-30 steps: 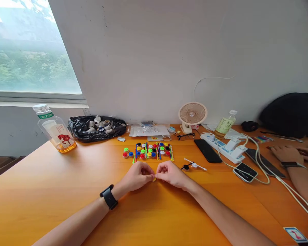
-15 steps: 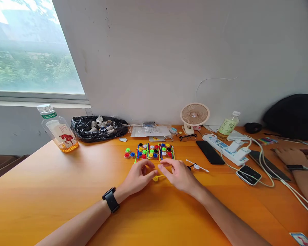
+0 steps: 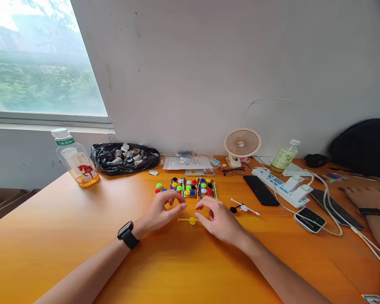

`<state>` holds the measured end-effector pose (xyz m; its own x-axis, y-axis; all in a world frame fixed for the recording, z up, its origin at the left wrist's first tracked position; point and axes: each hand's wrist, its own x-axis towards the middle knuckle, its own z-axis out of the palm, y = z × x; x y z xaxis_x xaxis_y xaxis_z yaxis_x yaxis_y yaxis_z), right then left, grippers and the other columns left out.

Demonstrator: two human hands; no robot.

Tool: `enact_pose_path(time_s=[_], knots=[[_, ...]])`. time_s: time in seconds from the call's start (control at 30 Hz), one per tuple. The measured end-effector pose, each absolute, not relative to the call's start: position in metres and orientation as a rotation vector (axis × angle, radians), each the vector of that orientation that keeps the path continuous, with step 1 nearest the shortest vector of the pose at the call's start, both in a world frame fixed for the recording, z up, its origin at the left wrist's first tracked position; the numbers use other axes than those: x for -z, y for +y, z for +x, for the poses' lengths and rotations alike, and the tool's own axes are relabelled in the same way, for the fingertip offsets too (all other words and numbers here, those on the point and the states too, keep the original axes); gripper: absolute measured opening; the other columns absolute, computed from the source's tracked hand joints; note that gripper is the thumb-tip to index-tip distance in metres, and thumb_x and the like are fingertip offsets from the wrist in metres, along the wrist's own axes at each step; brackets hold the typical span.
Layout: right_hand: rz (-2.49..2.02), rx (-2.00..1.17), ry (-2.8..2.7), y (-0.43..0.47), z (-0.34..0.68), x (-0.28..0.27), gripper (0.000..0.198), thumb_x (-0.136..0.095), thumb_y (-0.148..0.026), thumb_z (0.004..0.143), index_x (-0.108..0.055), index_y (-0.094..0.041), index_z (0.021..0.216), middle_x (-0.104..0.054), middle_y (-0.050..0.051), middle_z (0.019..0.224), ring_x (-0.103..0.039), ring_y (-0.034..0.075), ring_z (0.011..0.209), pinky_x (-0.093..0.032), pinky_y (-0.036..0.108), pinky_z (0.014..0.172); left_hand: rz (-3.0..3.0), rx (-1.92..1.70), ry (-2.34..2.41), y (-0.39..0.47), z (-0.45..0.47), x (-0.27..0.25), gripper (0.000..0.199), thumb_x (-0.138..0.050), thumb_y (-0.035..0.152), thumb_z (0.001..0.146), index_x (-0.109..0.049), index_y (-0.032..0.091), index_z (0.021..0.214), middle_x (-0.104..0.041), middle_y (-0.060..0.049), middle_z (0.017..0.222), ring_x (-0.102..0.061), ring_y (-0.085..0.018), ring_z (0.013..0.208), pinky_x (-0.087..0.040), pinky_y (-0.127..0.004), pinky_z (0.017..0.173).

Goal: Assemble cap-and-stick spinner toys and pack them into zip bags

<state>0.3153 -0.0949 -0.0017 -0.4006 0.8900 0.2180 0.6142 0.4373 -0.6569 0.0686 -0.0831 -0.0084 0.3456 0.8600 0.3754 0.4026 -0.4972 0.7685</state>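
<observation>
yellow spinner (image 3: 191, 220): on tabletop (image 3: 164, 270), between left hand (image 3: 164, 210) and right hand (image 3: 218, 216) | fingers: apart on each, right thumb just beside hub (image 3: 193, 221) | handling: likely light, stiff, slick plastic; thin pointer (image 3: 183, 219) may snap | hold: hub rim, 2-finger pinch

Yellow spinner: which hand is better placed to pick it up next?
Right, probably. The right hand has its thumb tip close to the round middle of the yellow spinner; the left hand has its fingertips farther from that middle. Both hands look open and empty.
</observation>
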Motion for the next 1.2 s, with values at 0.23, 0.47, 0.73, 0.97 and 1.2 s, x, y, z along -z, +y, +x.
enact_pose_path(time_s=[0.23, 0.47, 0.73, 0.97, 1.2], knots=[[-1.274, -0.802, -2.27, -0.093, 0.318, 0.004, 0.009, -0.07, -0.028, 0.089, -0.077, -0.023, 0.092, -0.074, 0.002, 0.083, -0.056, 0.015, 0.064, -0.038, 0.028, 0.062, 2.483, -0.78, 0.884, -0.094, 0.086, 0.018, 0.018, -0.063, 0.028, 0.1, -0.081, 0.031, 0.104, -0.079, -0.004, 0.1, -0.068, -0.025, 0.09, -0.049, -0.037, 0.084], [-1.32, -0.649, -2.18, -0.085, 0.318, 0.01, 0.016, -0.073, -0.033, 0.087, -0.077, -0.022, 0.098, -0.075, 0.004, 0.093, -0.057, 0.015, 0.063, -0.041, 0.028, 0.061, 2.502, -0.81, 0.991, -0.089, 0.086, 0.023, 0.018, -0.062, 0.029, 0.1, -0.079, 0.027, 0.103, -0.078, -0.006, 0.103, -0.067, -0.025, 0.094, -0.05, -0.037, 0.087], [-1.44, -0.655, -1.997, -0.088, 0.317, 0.004, 0.047, -0.06, -0.059, 0.096, -0.077, -0.019, 0.112, -0.057, -0.002, 0.058, -0.04, 0.014, 0.047, -0.028, 0.029, 0.05, 2.539, -0.916, 1.065, -0.095, 0.087, 0.019, 0.019, -0.066, 0.036, 0.098, -0.075, 0.026, 0.111, -0.076, -0.007, 0.102, -0.065, -0.026, 0.093, -0.051, -0.039, 0.083], [-1.282, -0.764, -1.71, -0.086, 0.318, 0.006, 0.054, -0.051, -0.065, 0.1, -0.068, -0.018, 0.079, -0.024, -0.007, 0.053, -0.02, 0.011, 0.049, -0.014, 0.03, 0.05, 2.437, -1.266, 1.223, -0.092, 0.078, 0.009, 0.023, -0.055, 0.033, 0.106, -0.064, 0.025, 0.126, -0.07, -0.007, 0.116, -0.059, -0.026, 0.107, -0.049, -0.041, 0.094], [-1.271, -0.608, -1.789, -0.082, 0.321, 0.008, 0.05, -0.054, -0.058, 0.102, -0.065, -0.019, 0.073, -0.027, -0.006, 0.054, -0.025, 0.011, 0.05, -0.019, 0.03, 0.052, 2.362, -1.357, 1.494, -0.064, 0.053, 0.017, 0.016, -0.055, 0.029, 0.104, -0.065, 0.024, 0.115, -0.071, -0.006, 0.113, -0.059, -0.028, 0.108, -0.049, -0.042, 0.093]])
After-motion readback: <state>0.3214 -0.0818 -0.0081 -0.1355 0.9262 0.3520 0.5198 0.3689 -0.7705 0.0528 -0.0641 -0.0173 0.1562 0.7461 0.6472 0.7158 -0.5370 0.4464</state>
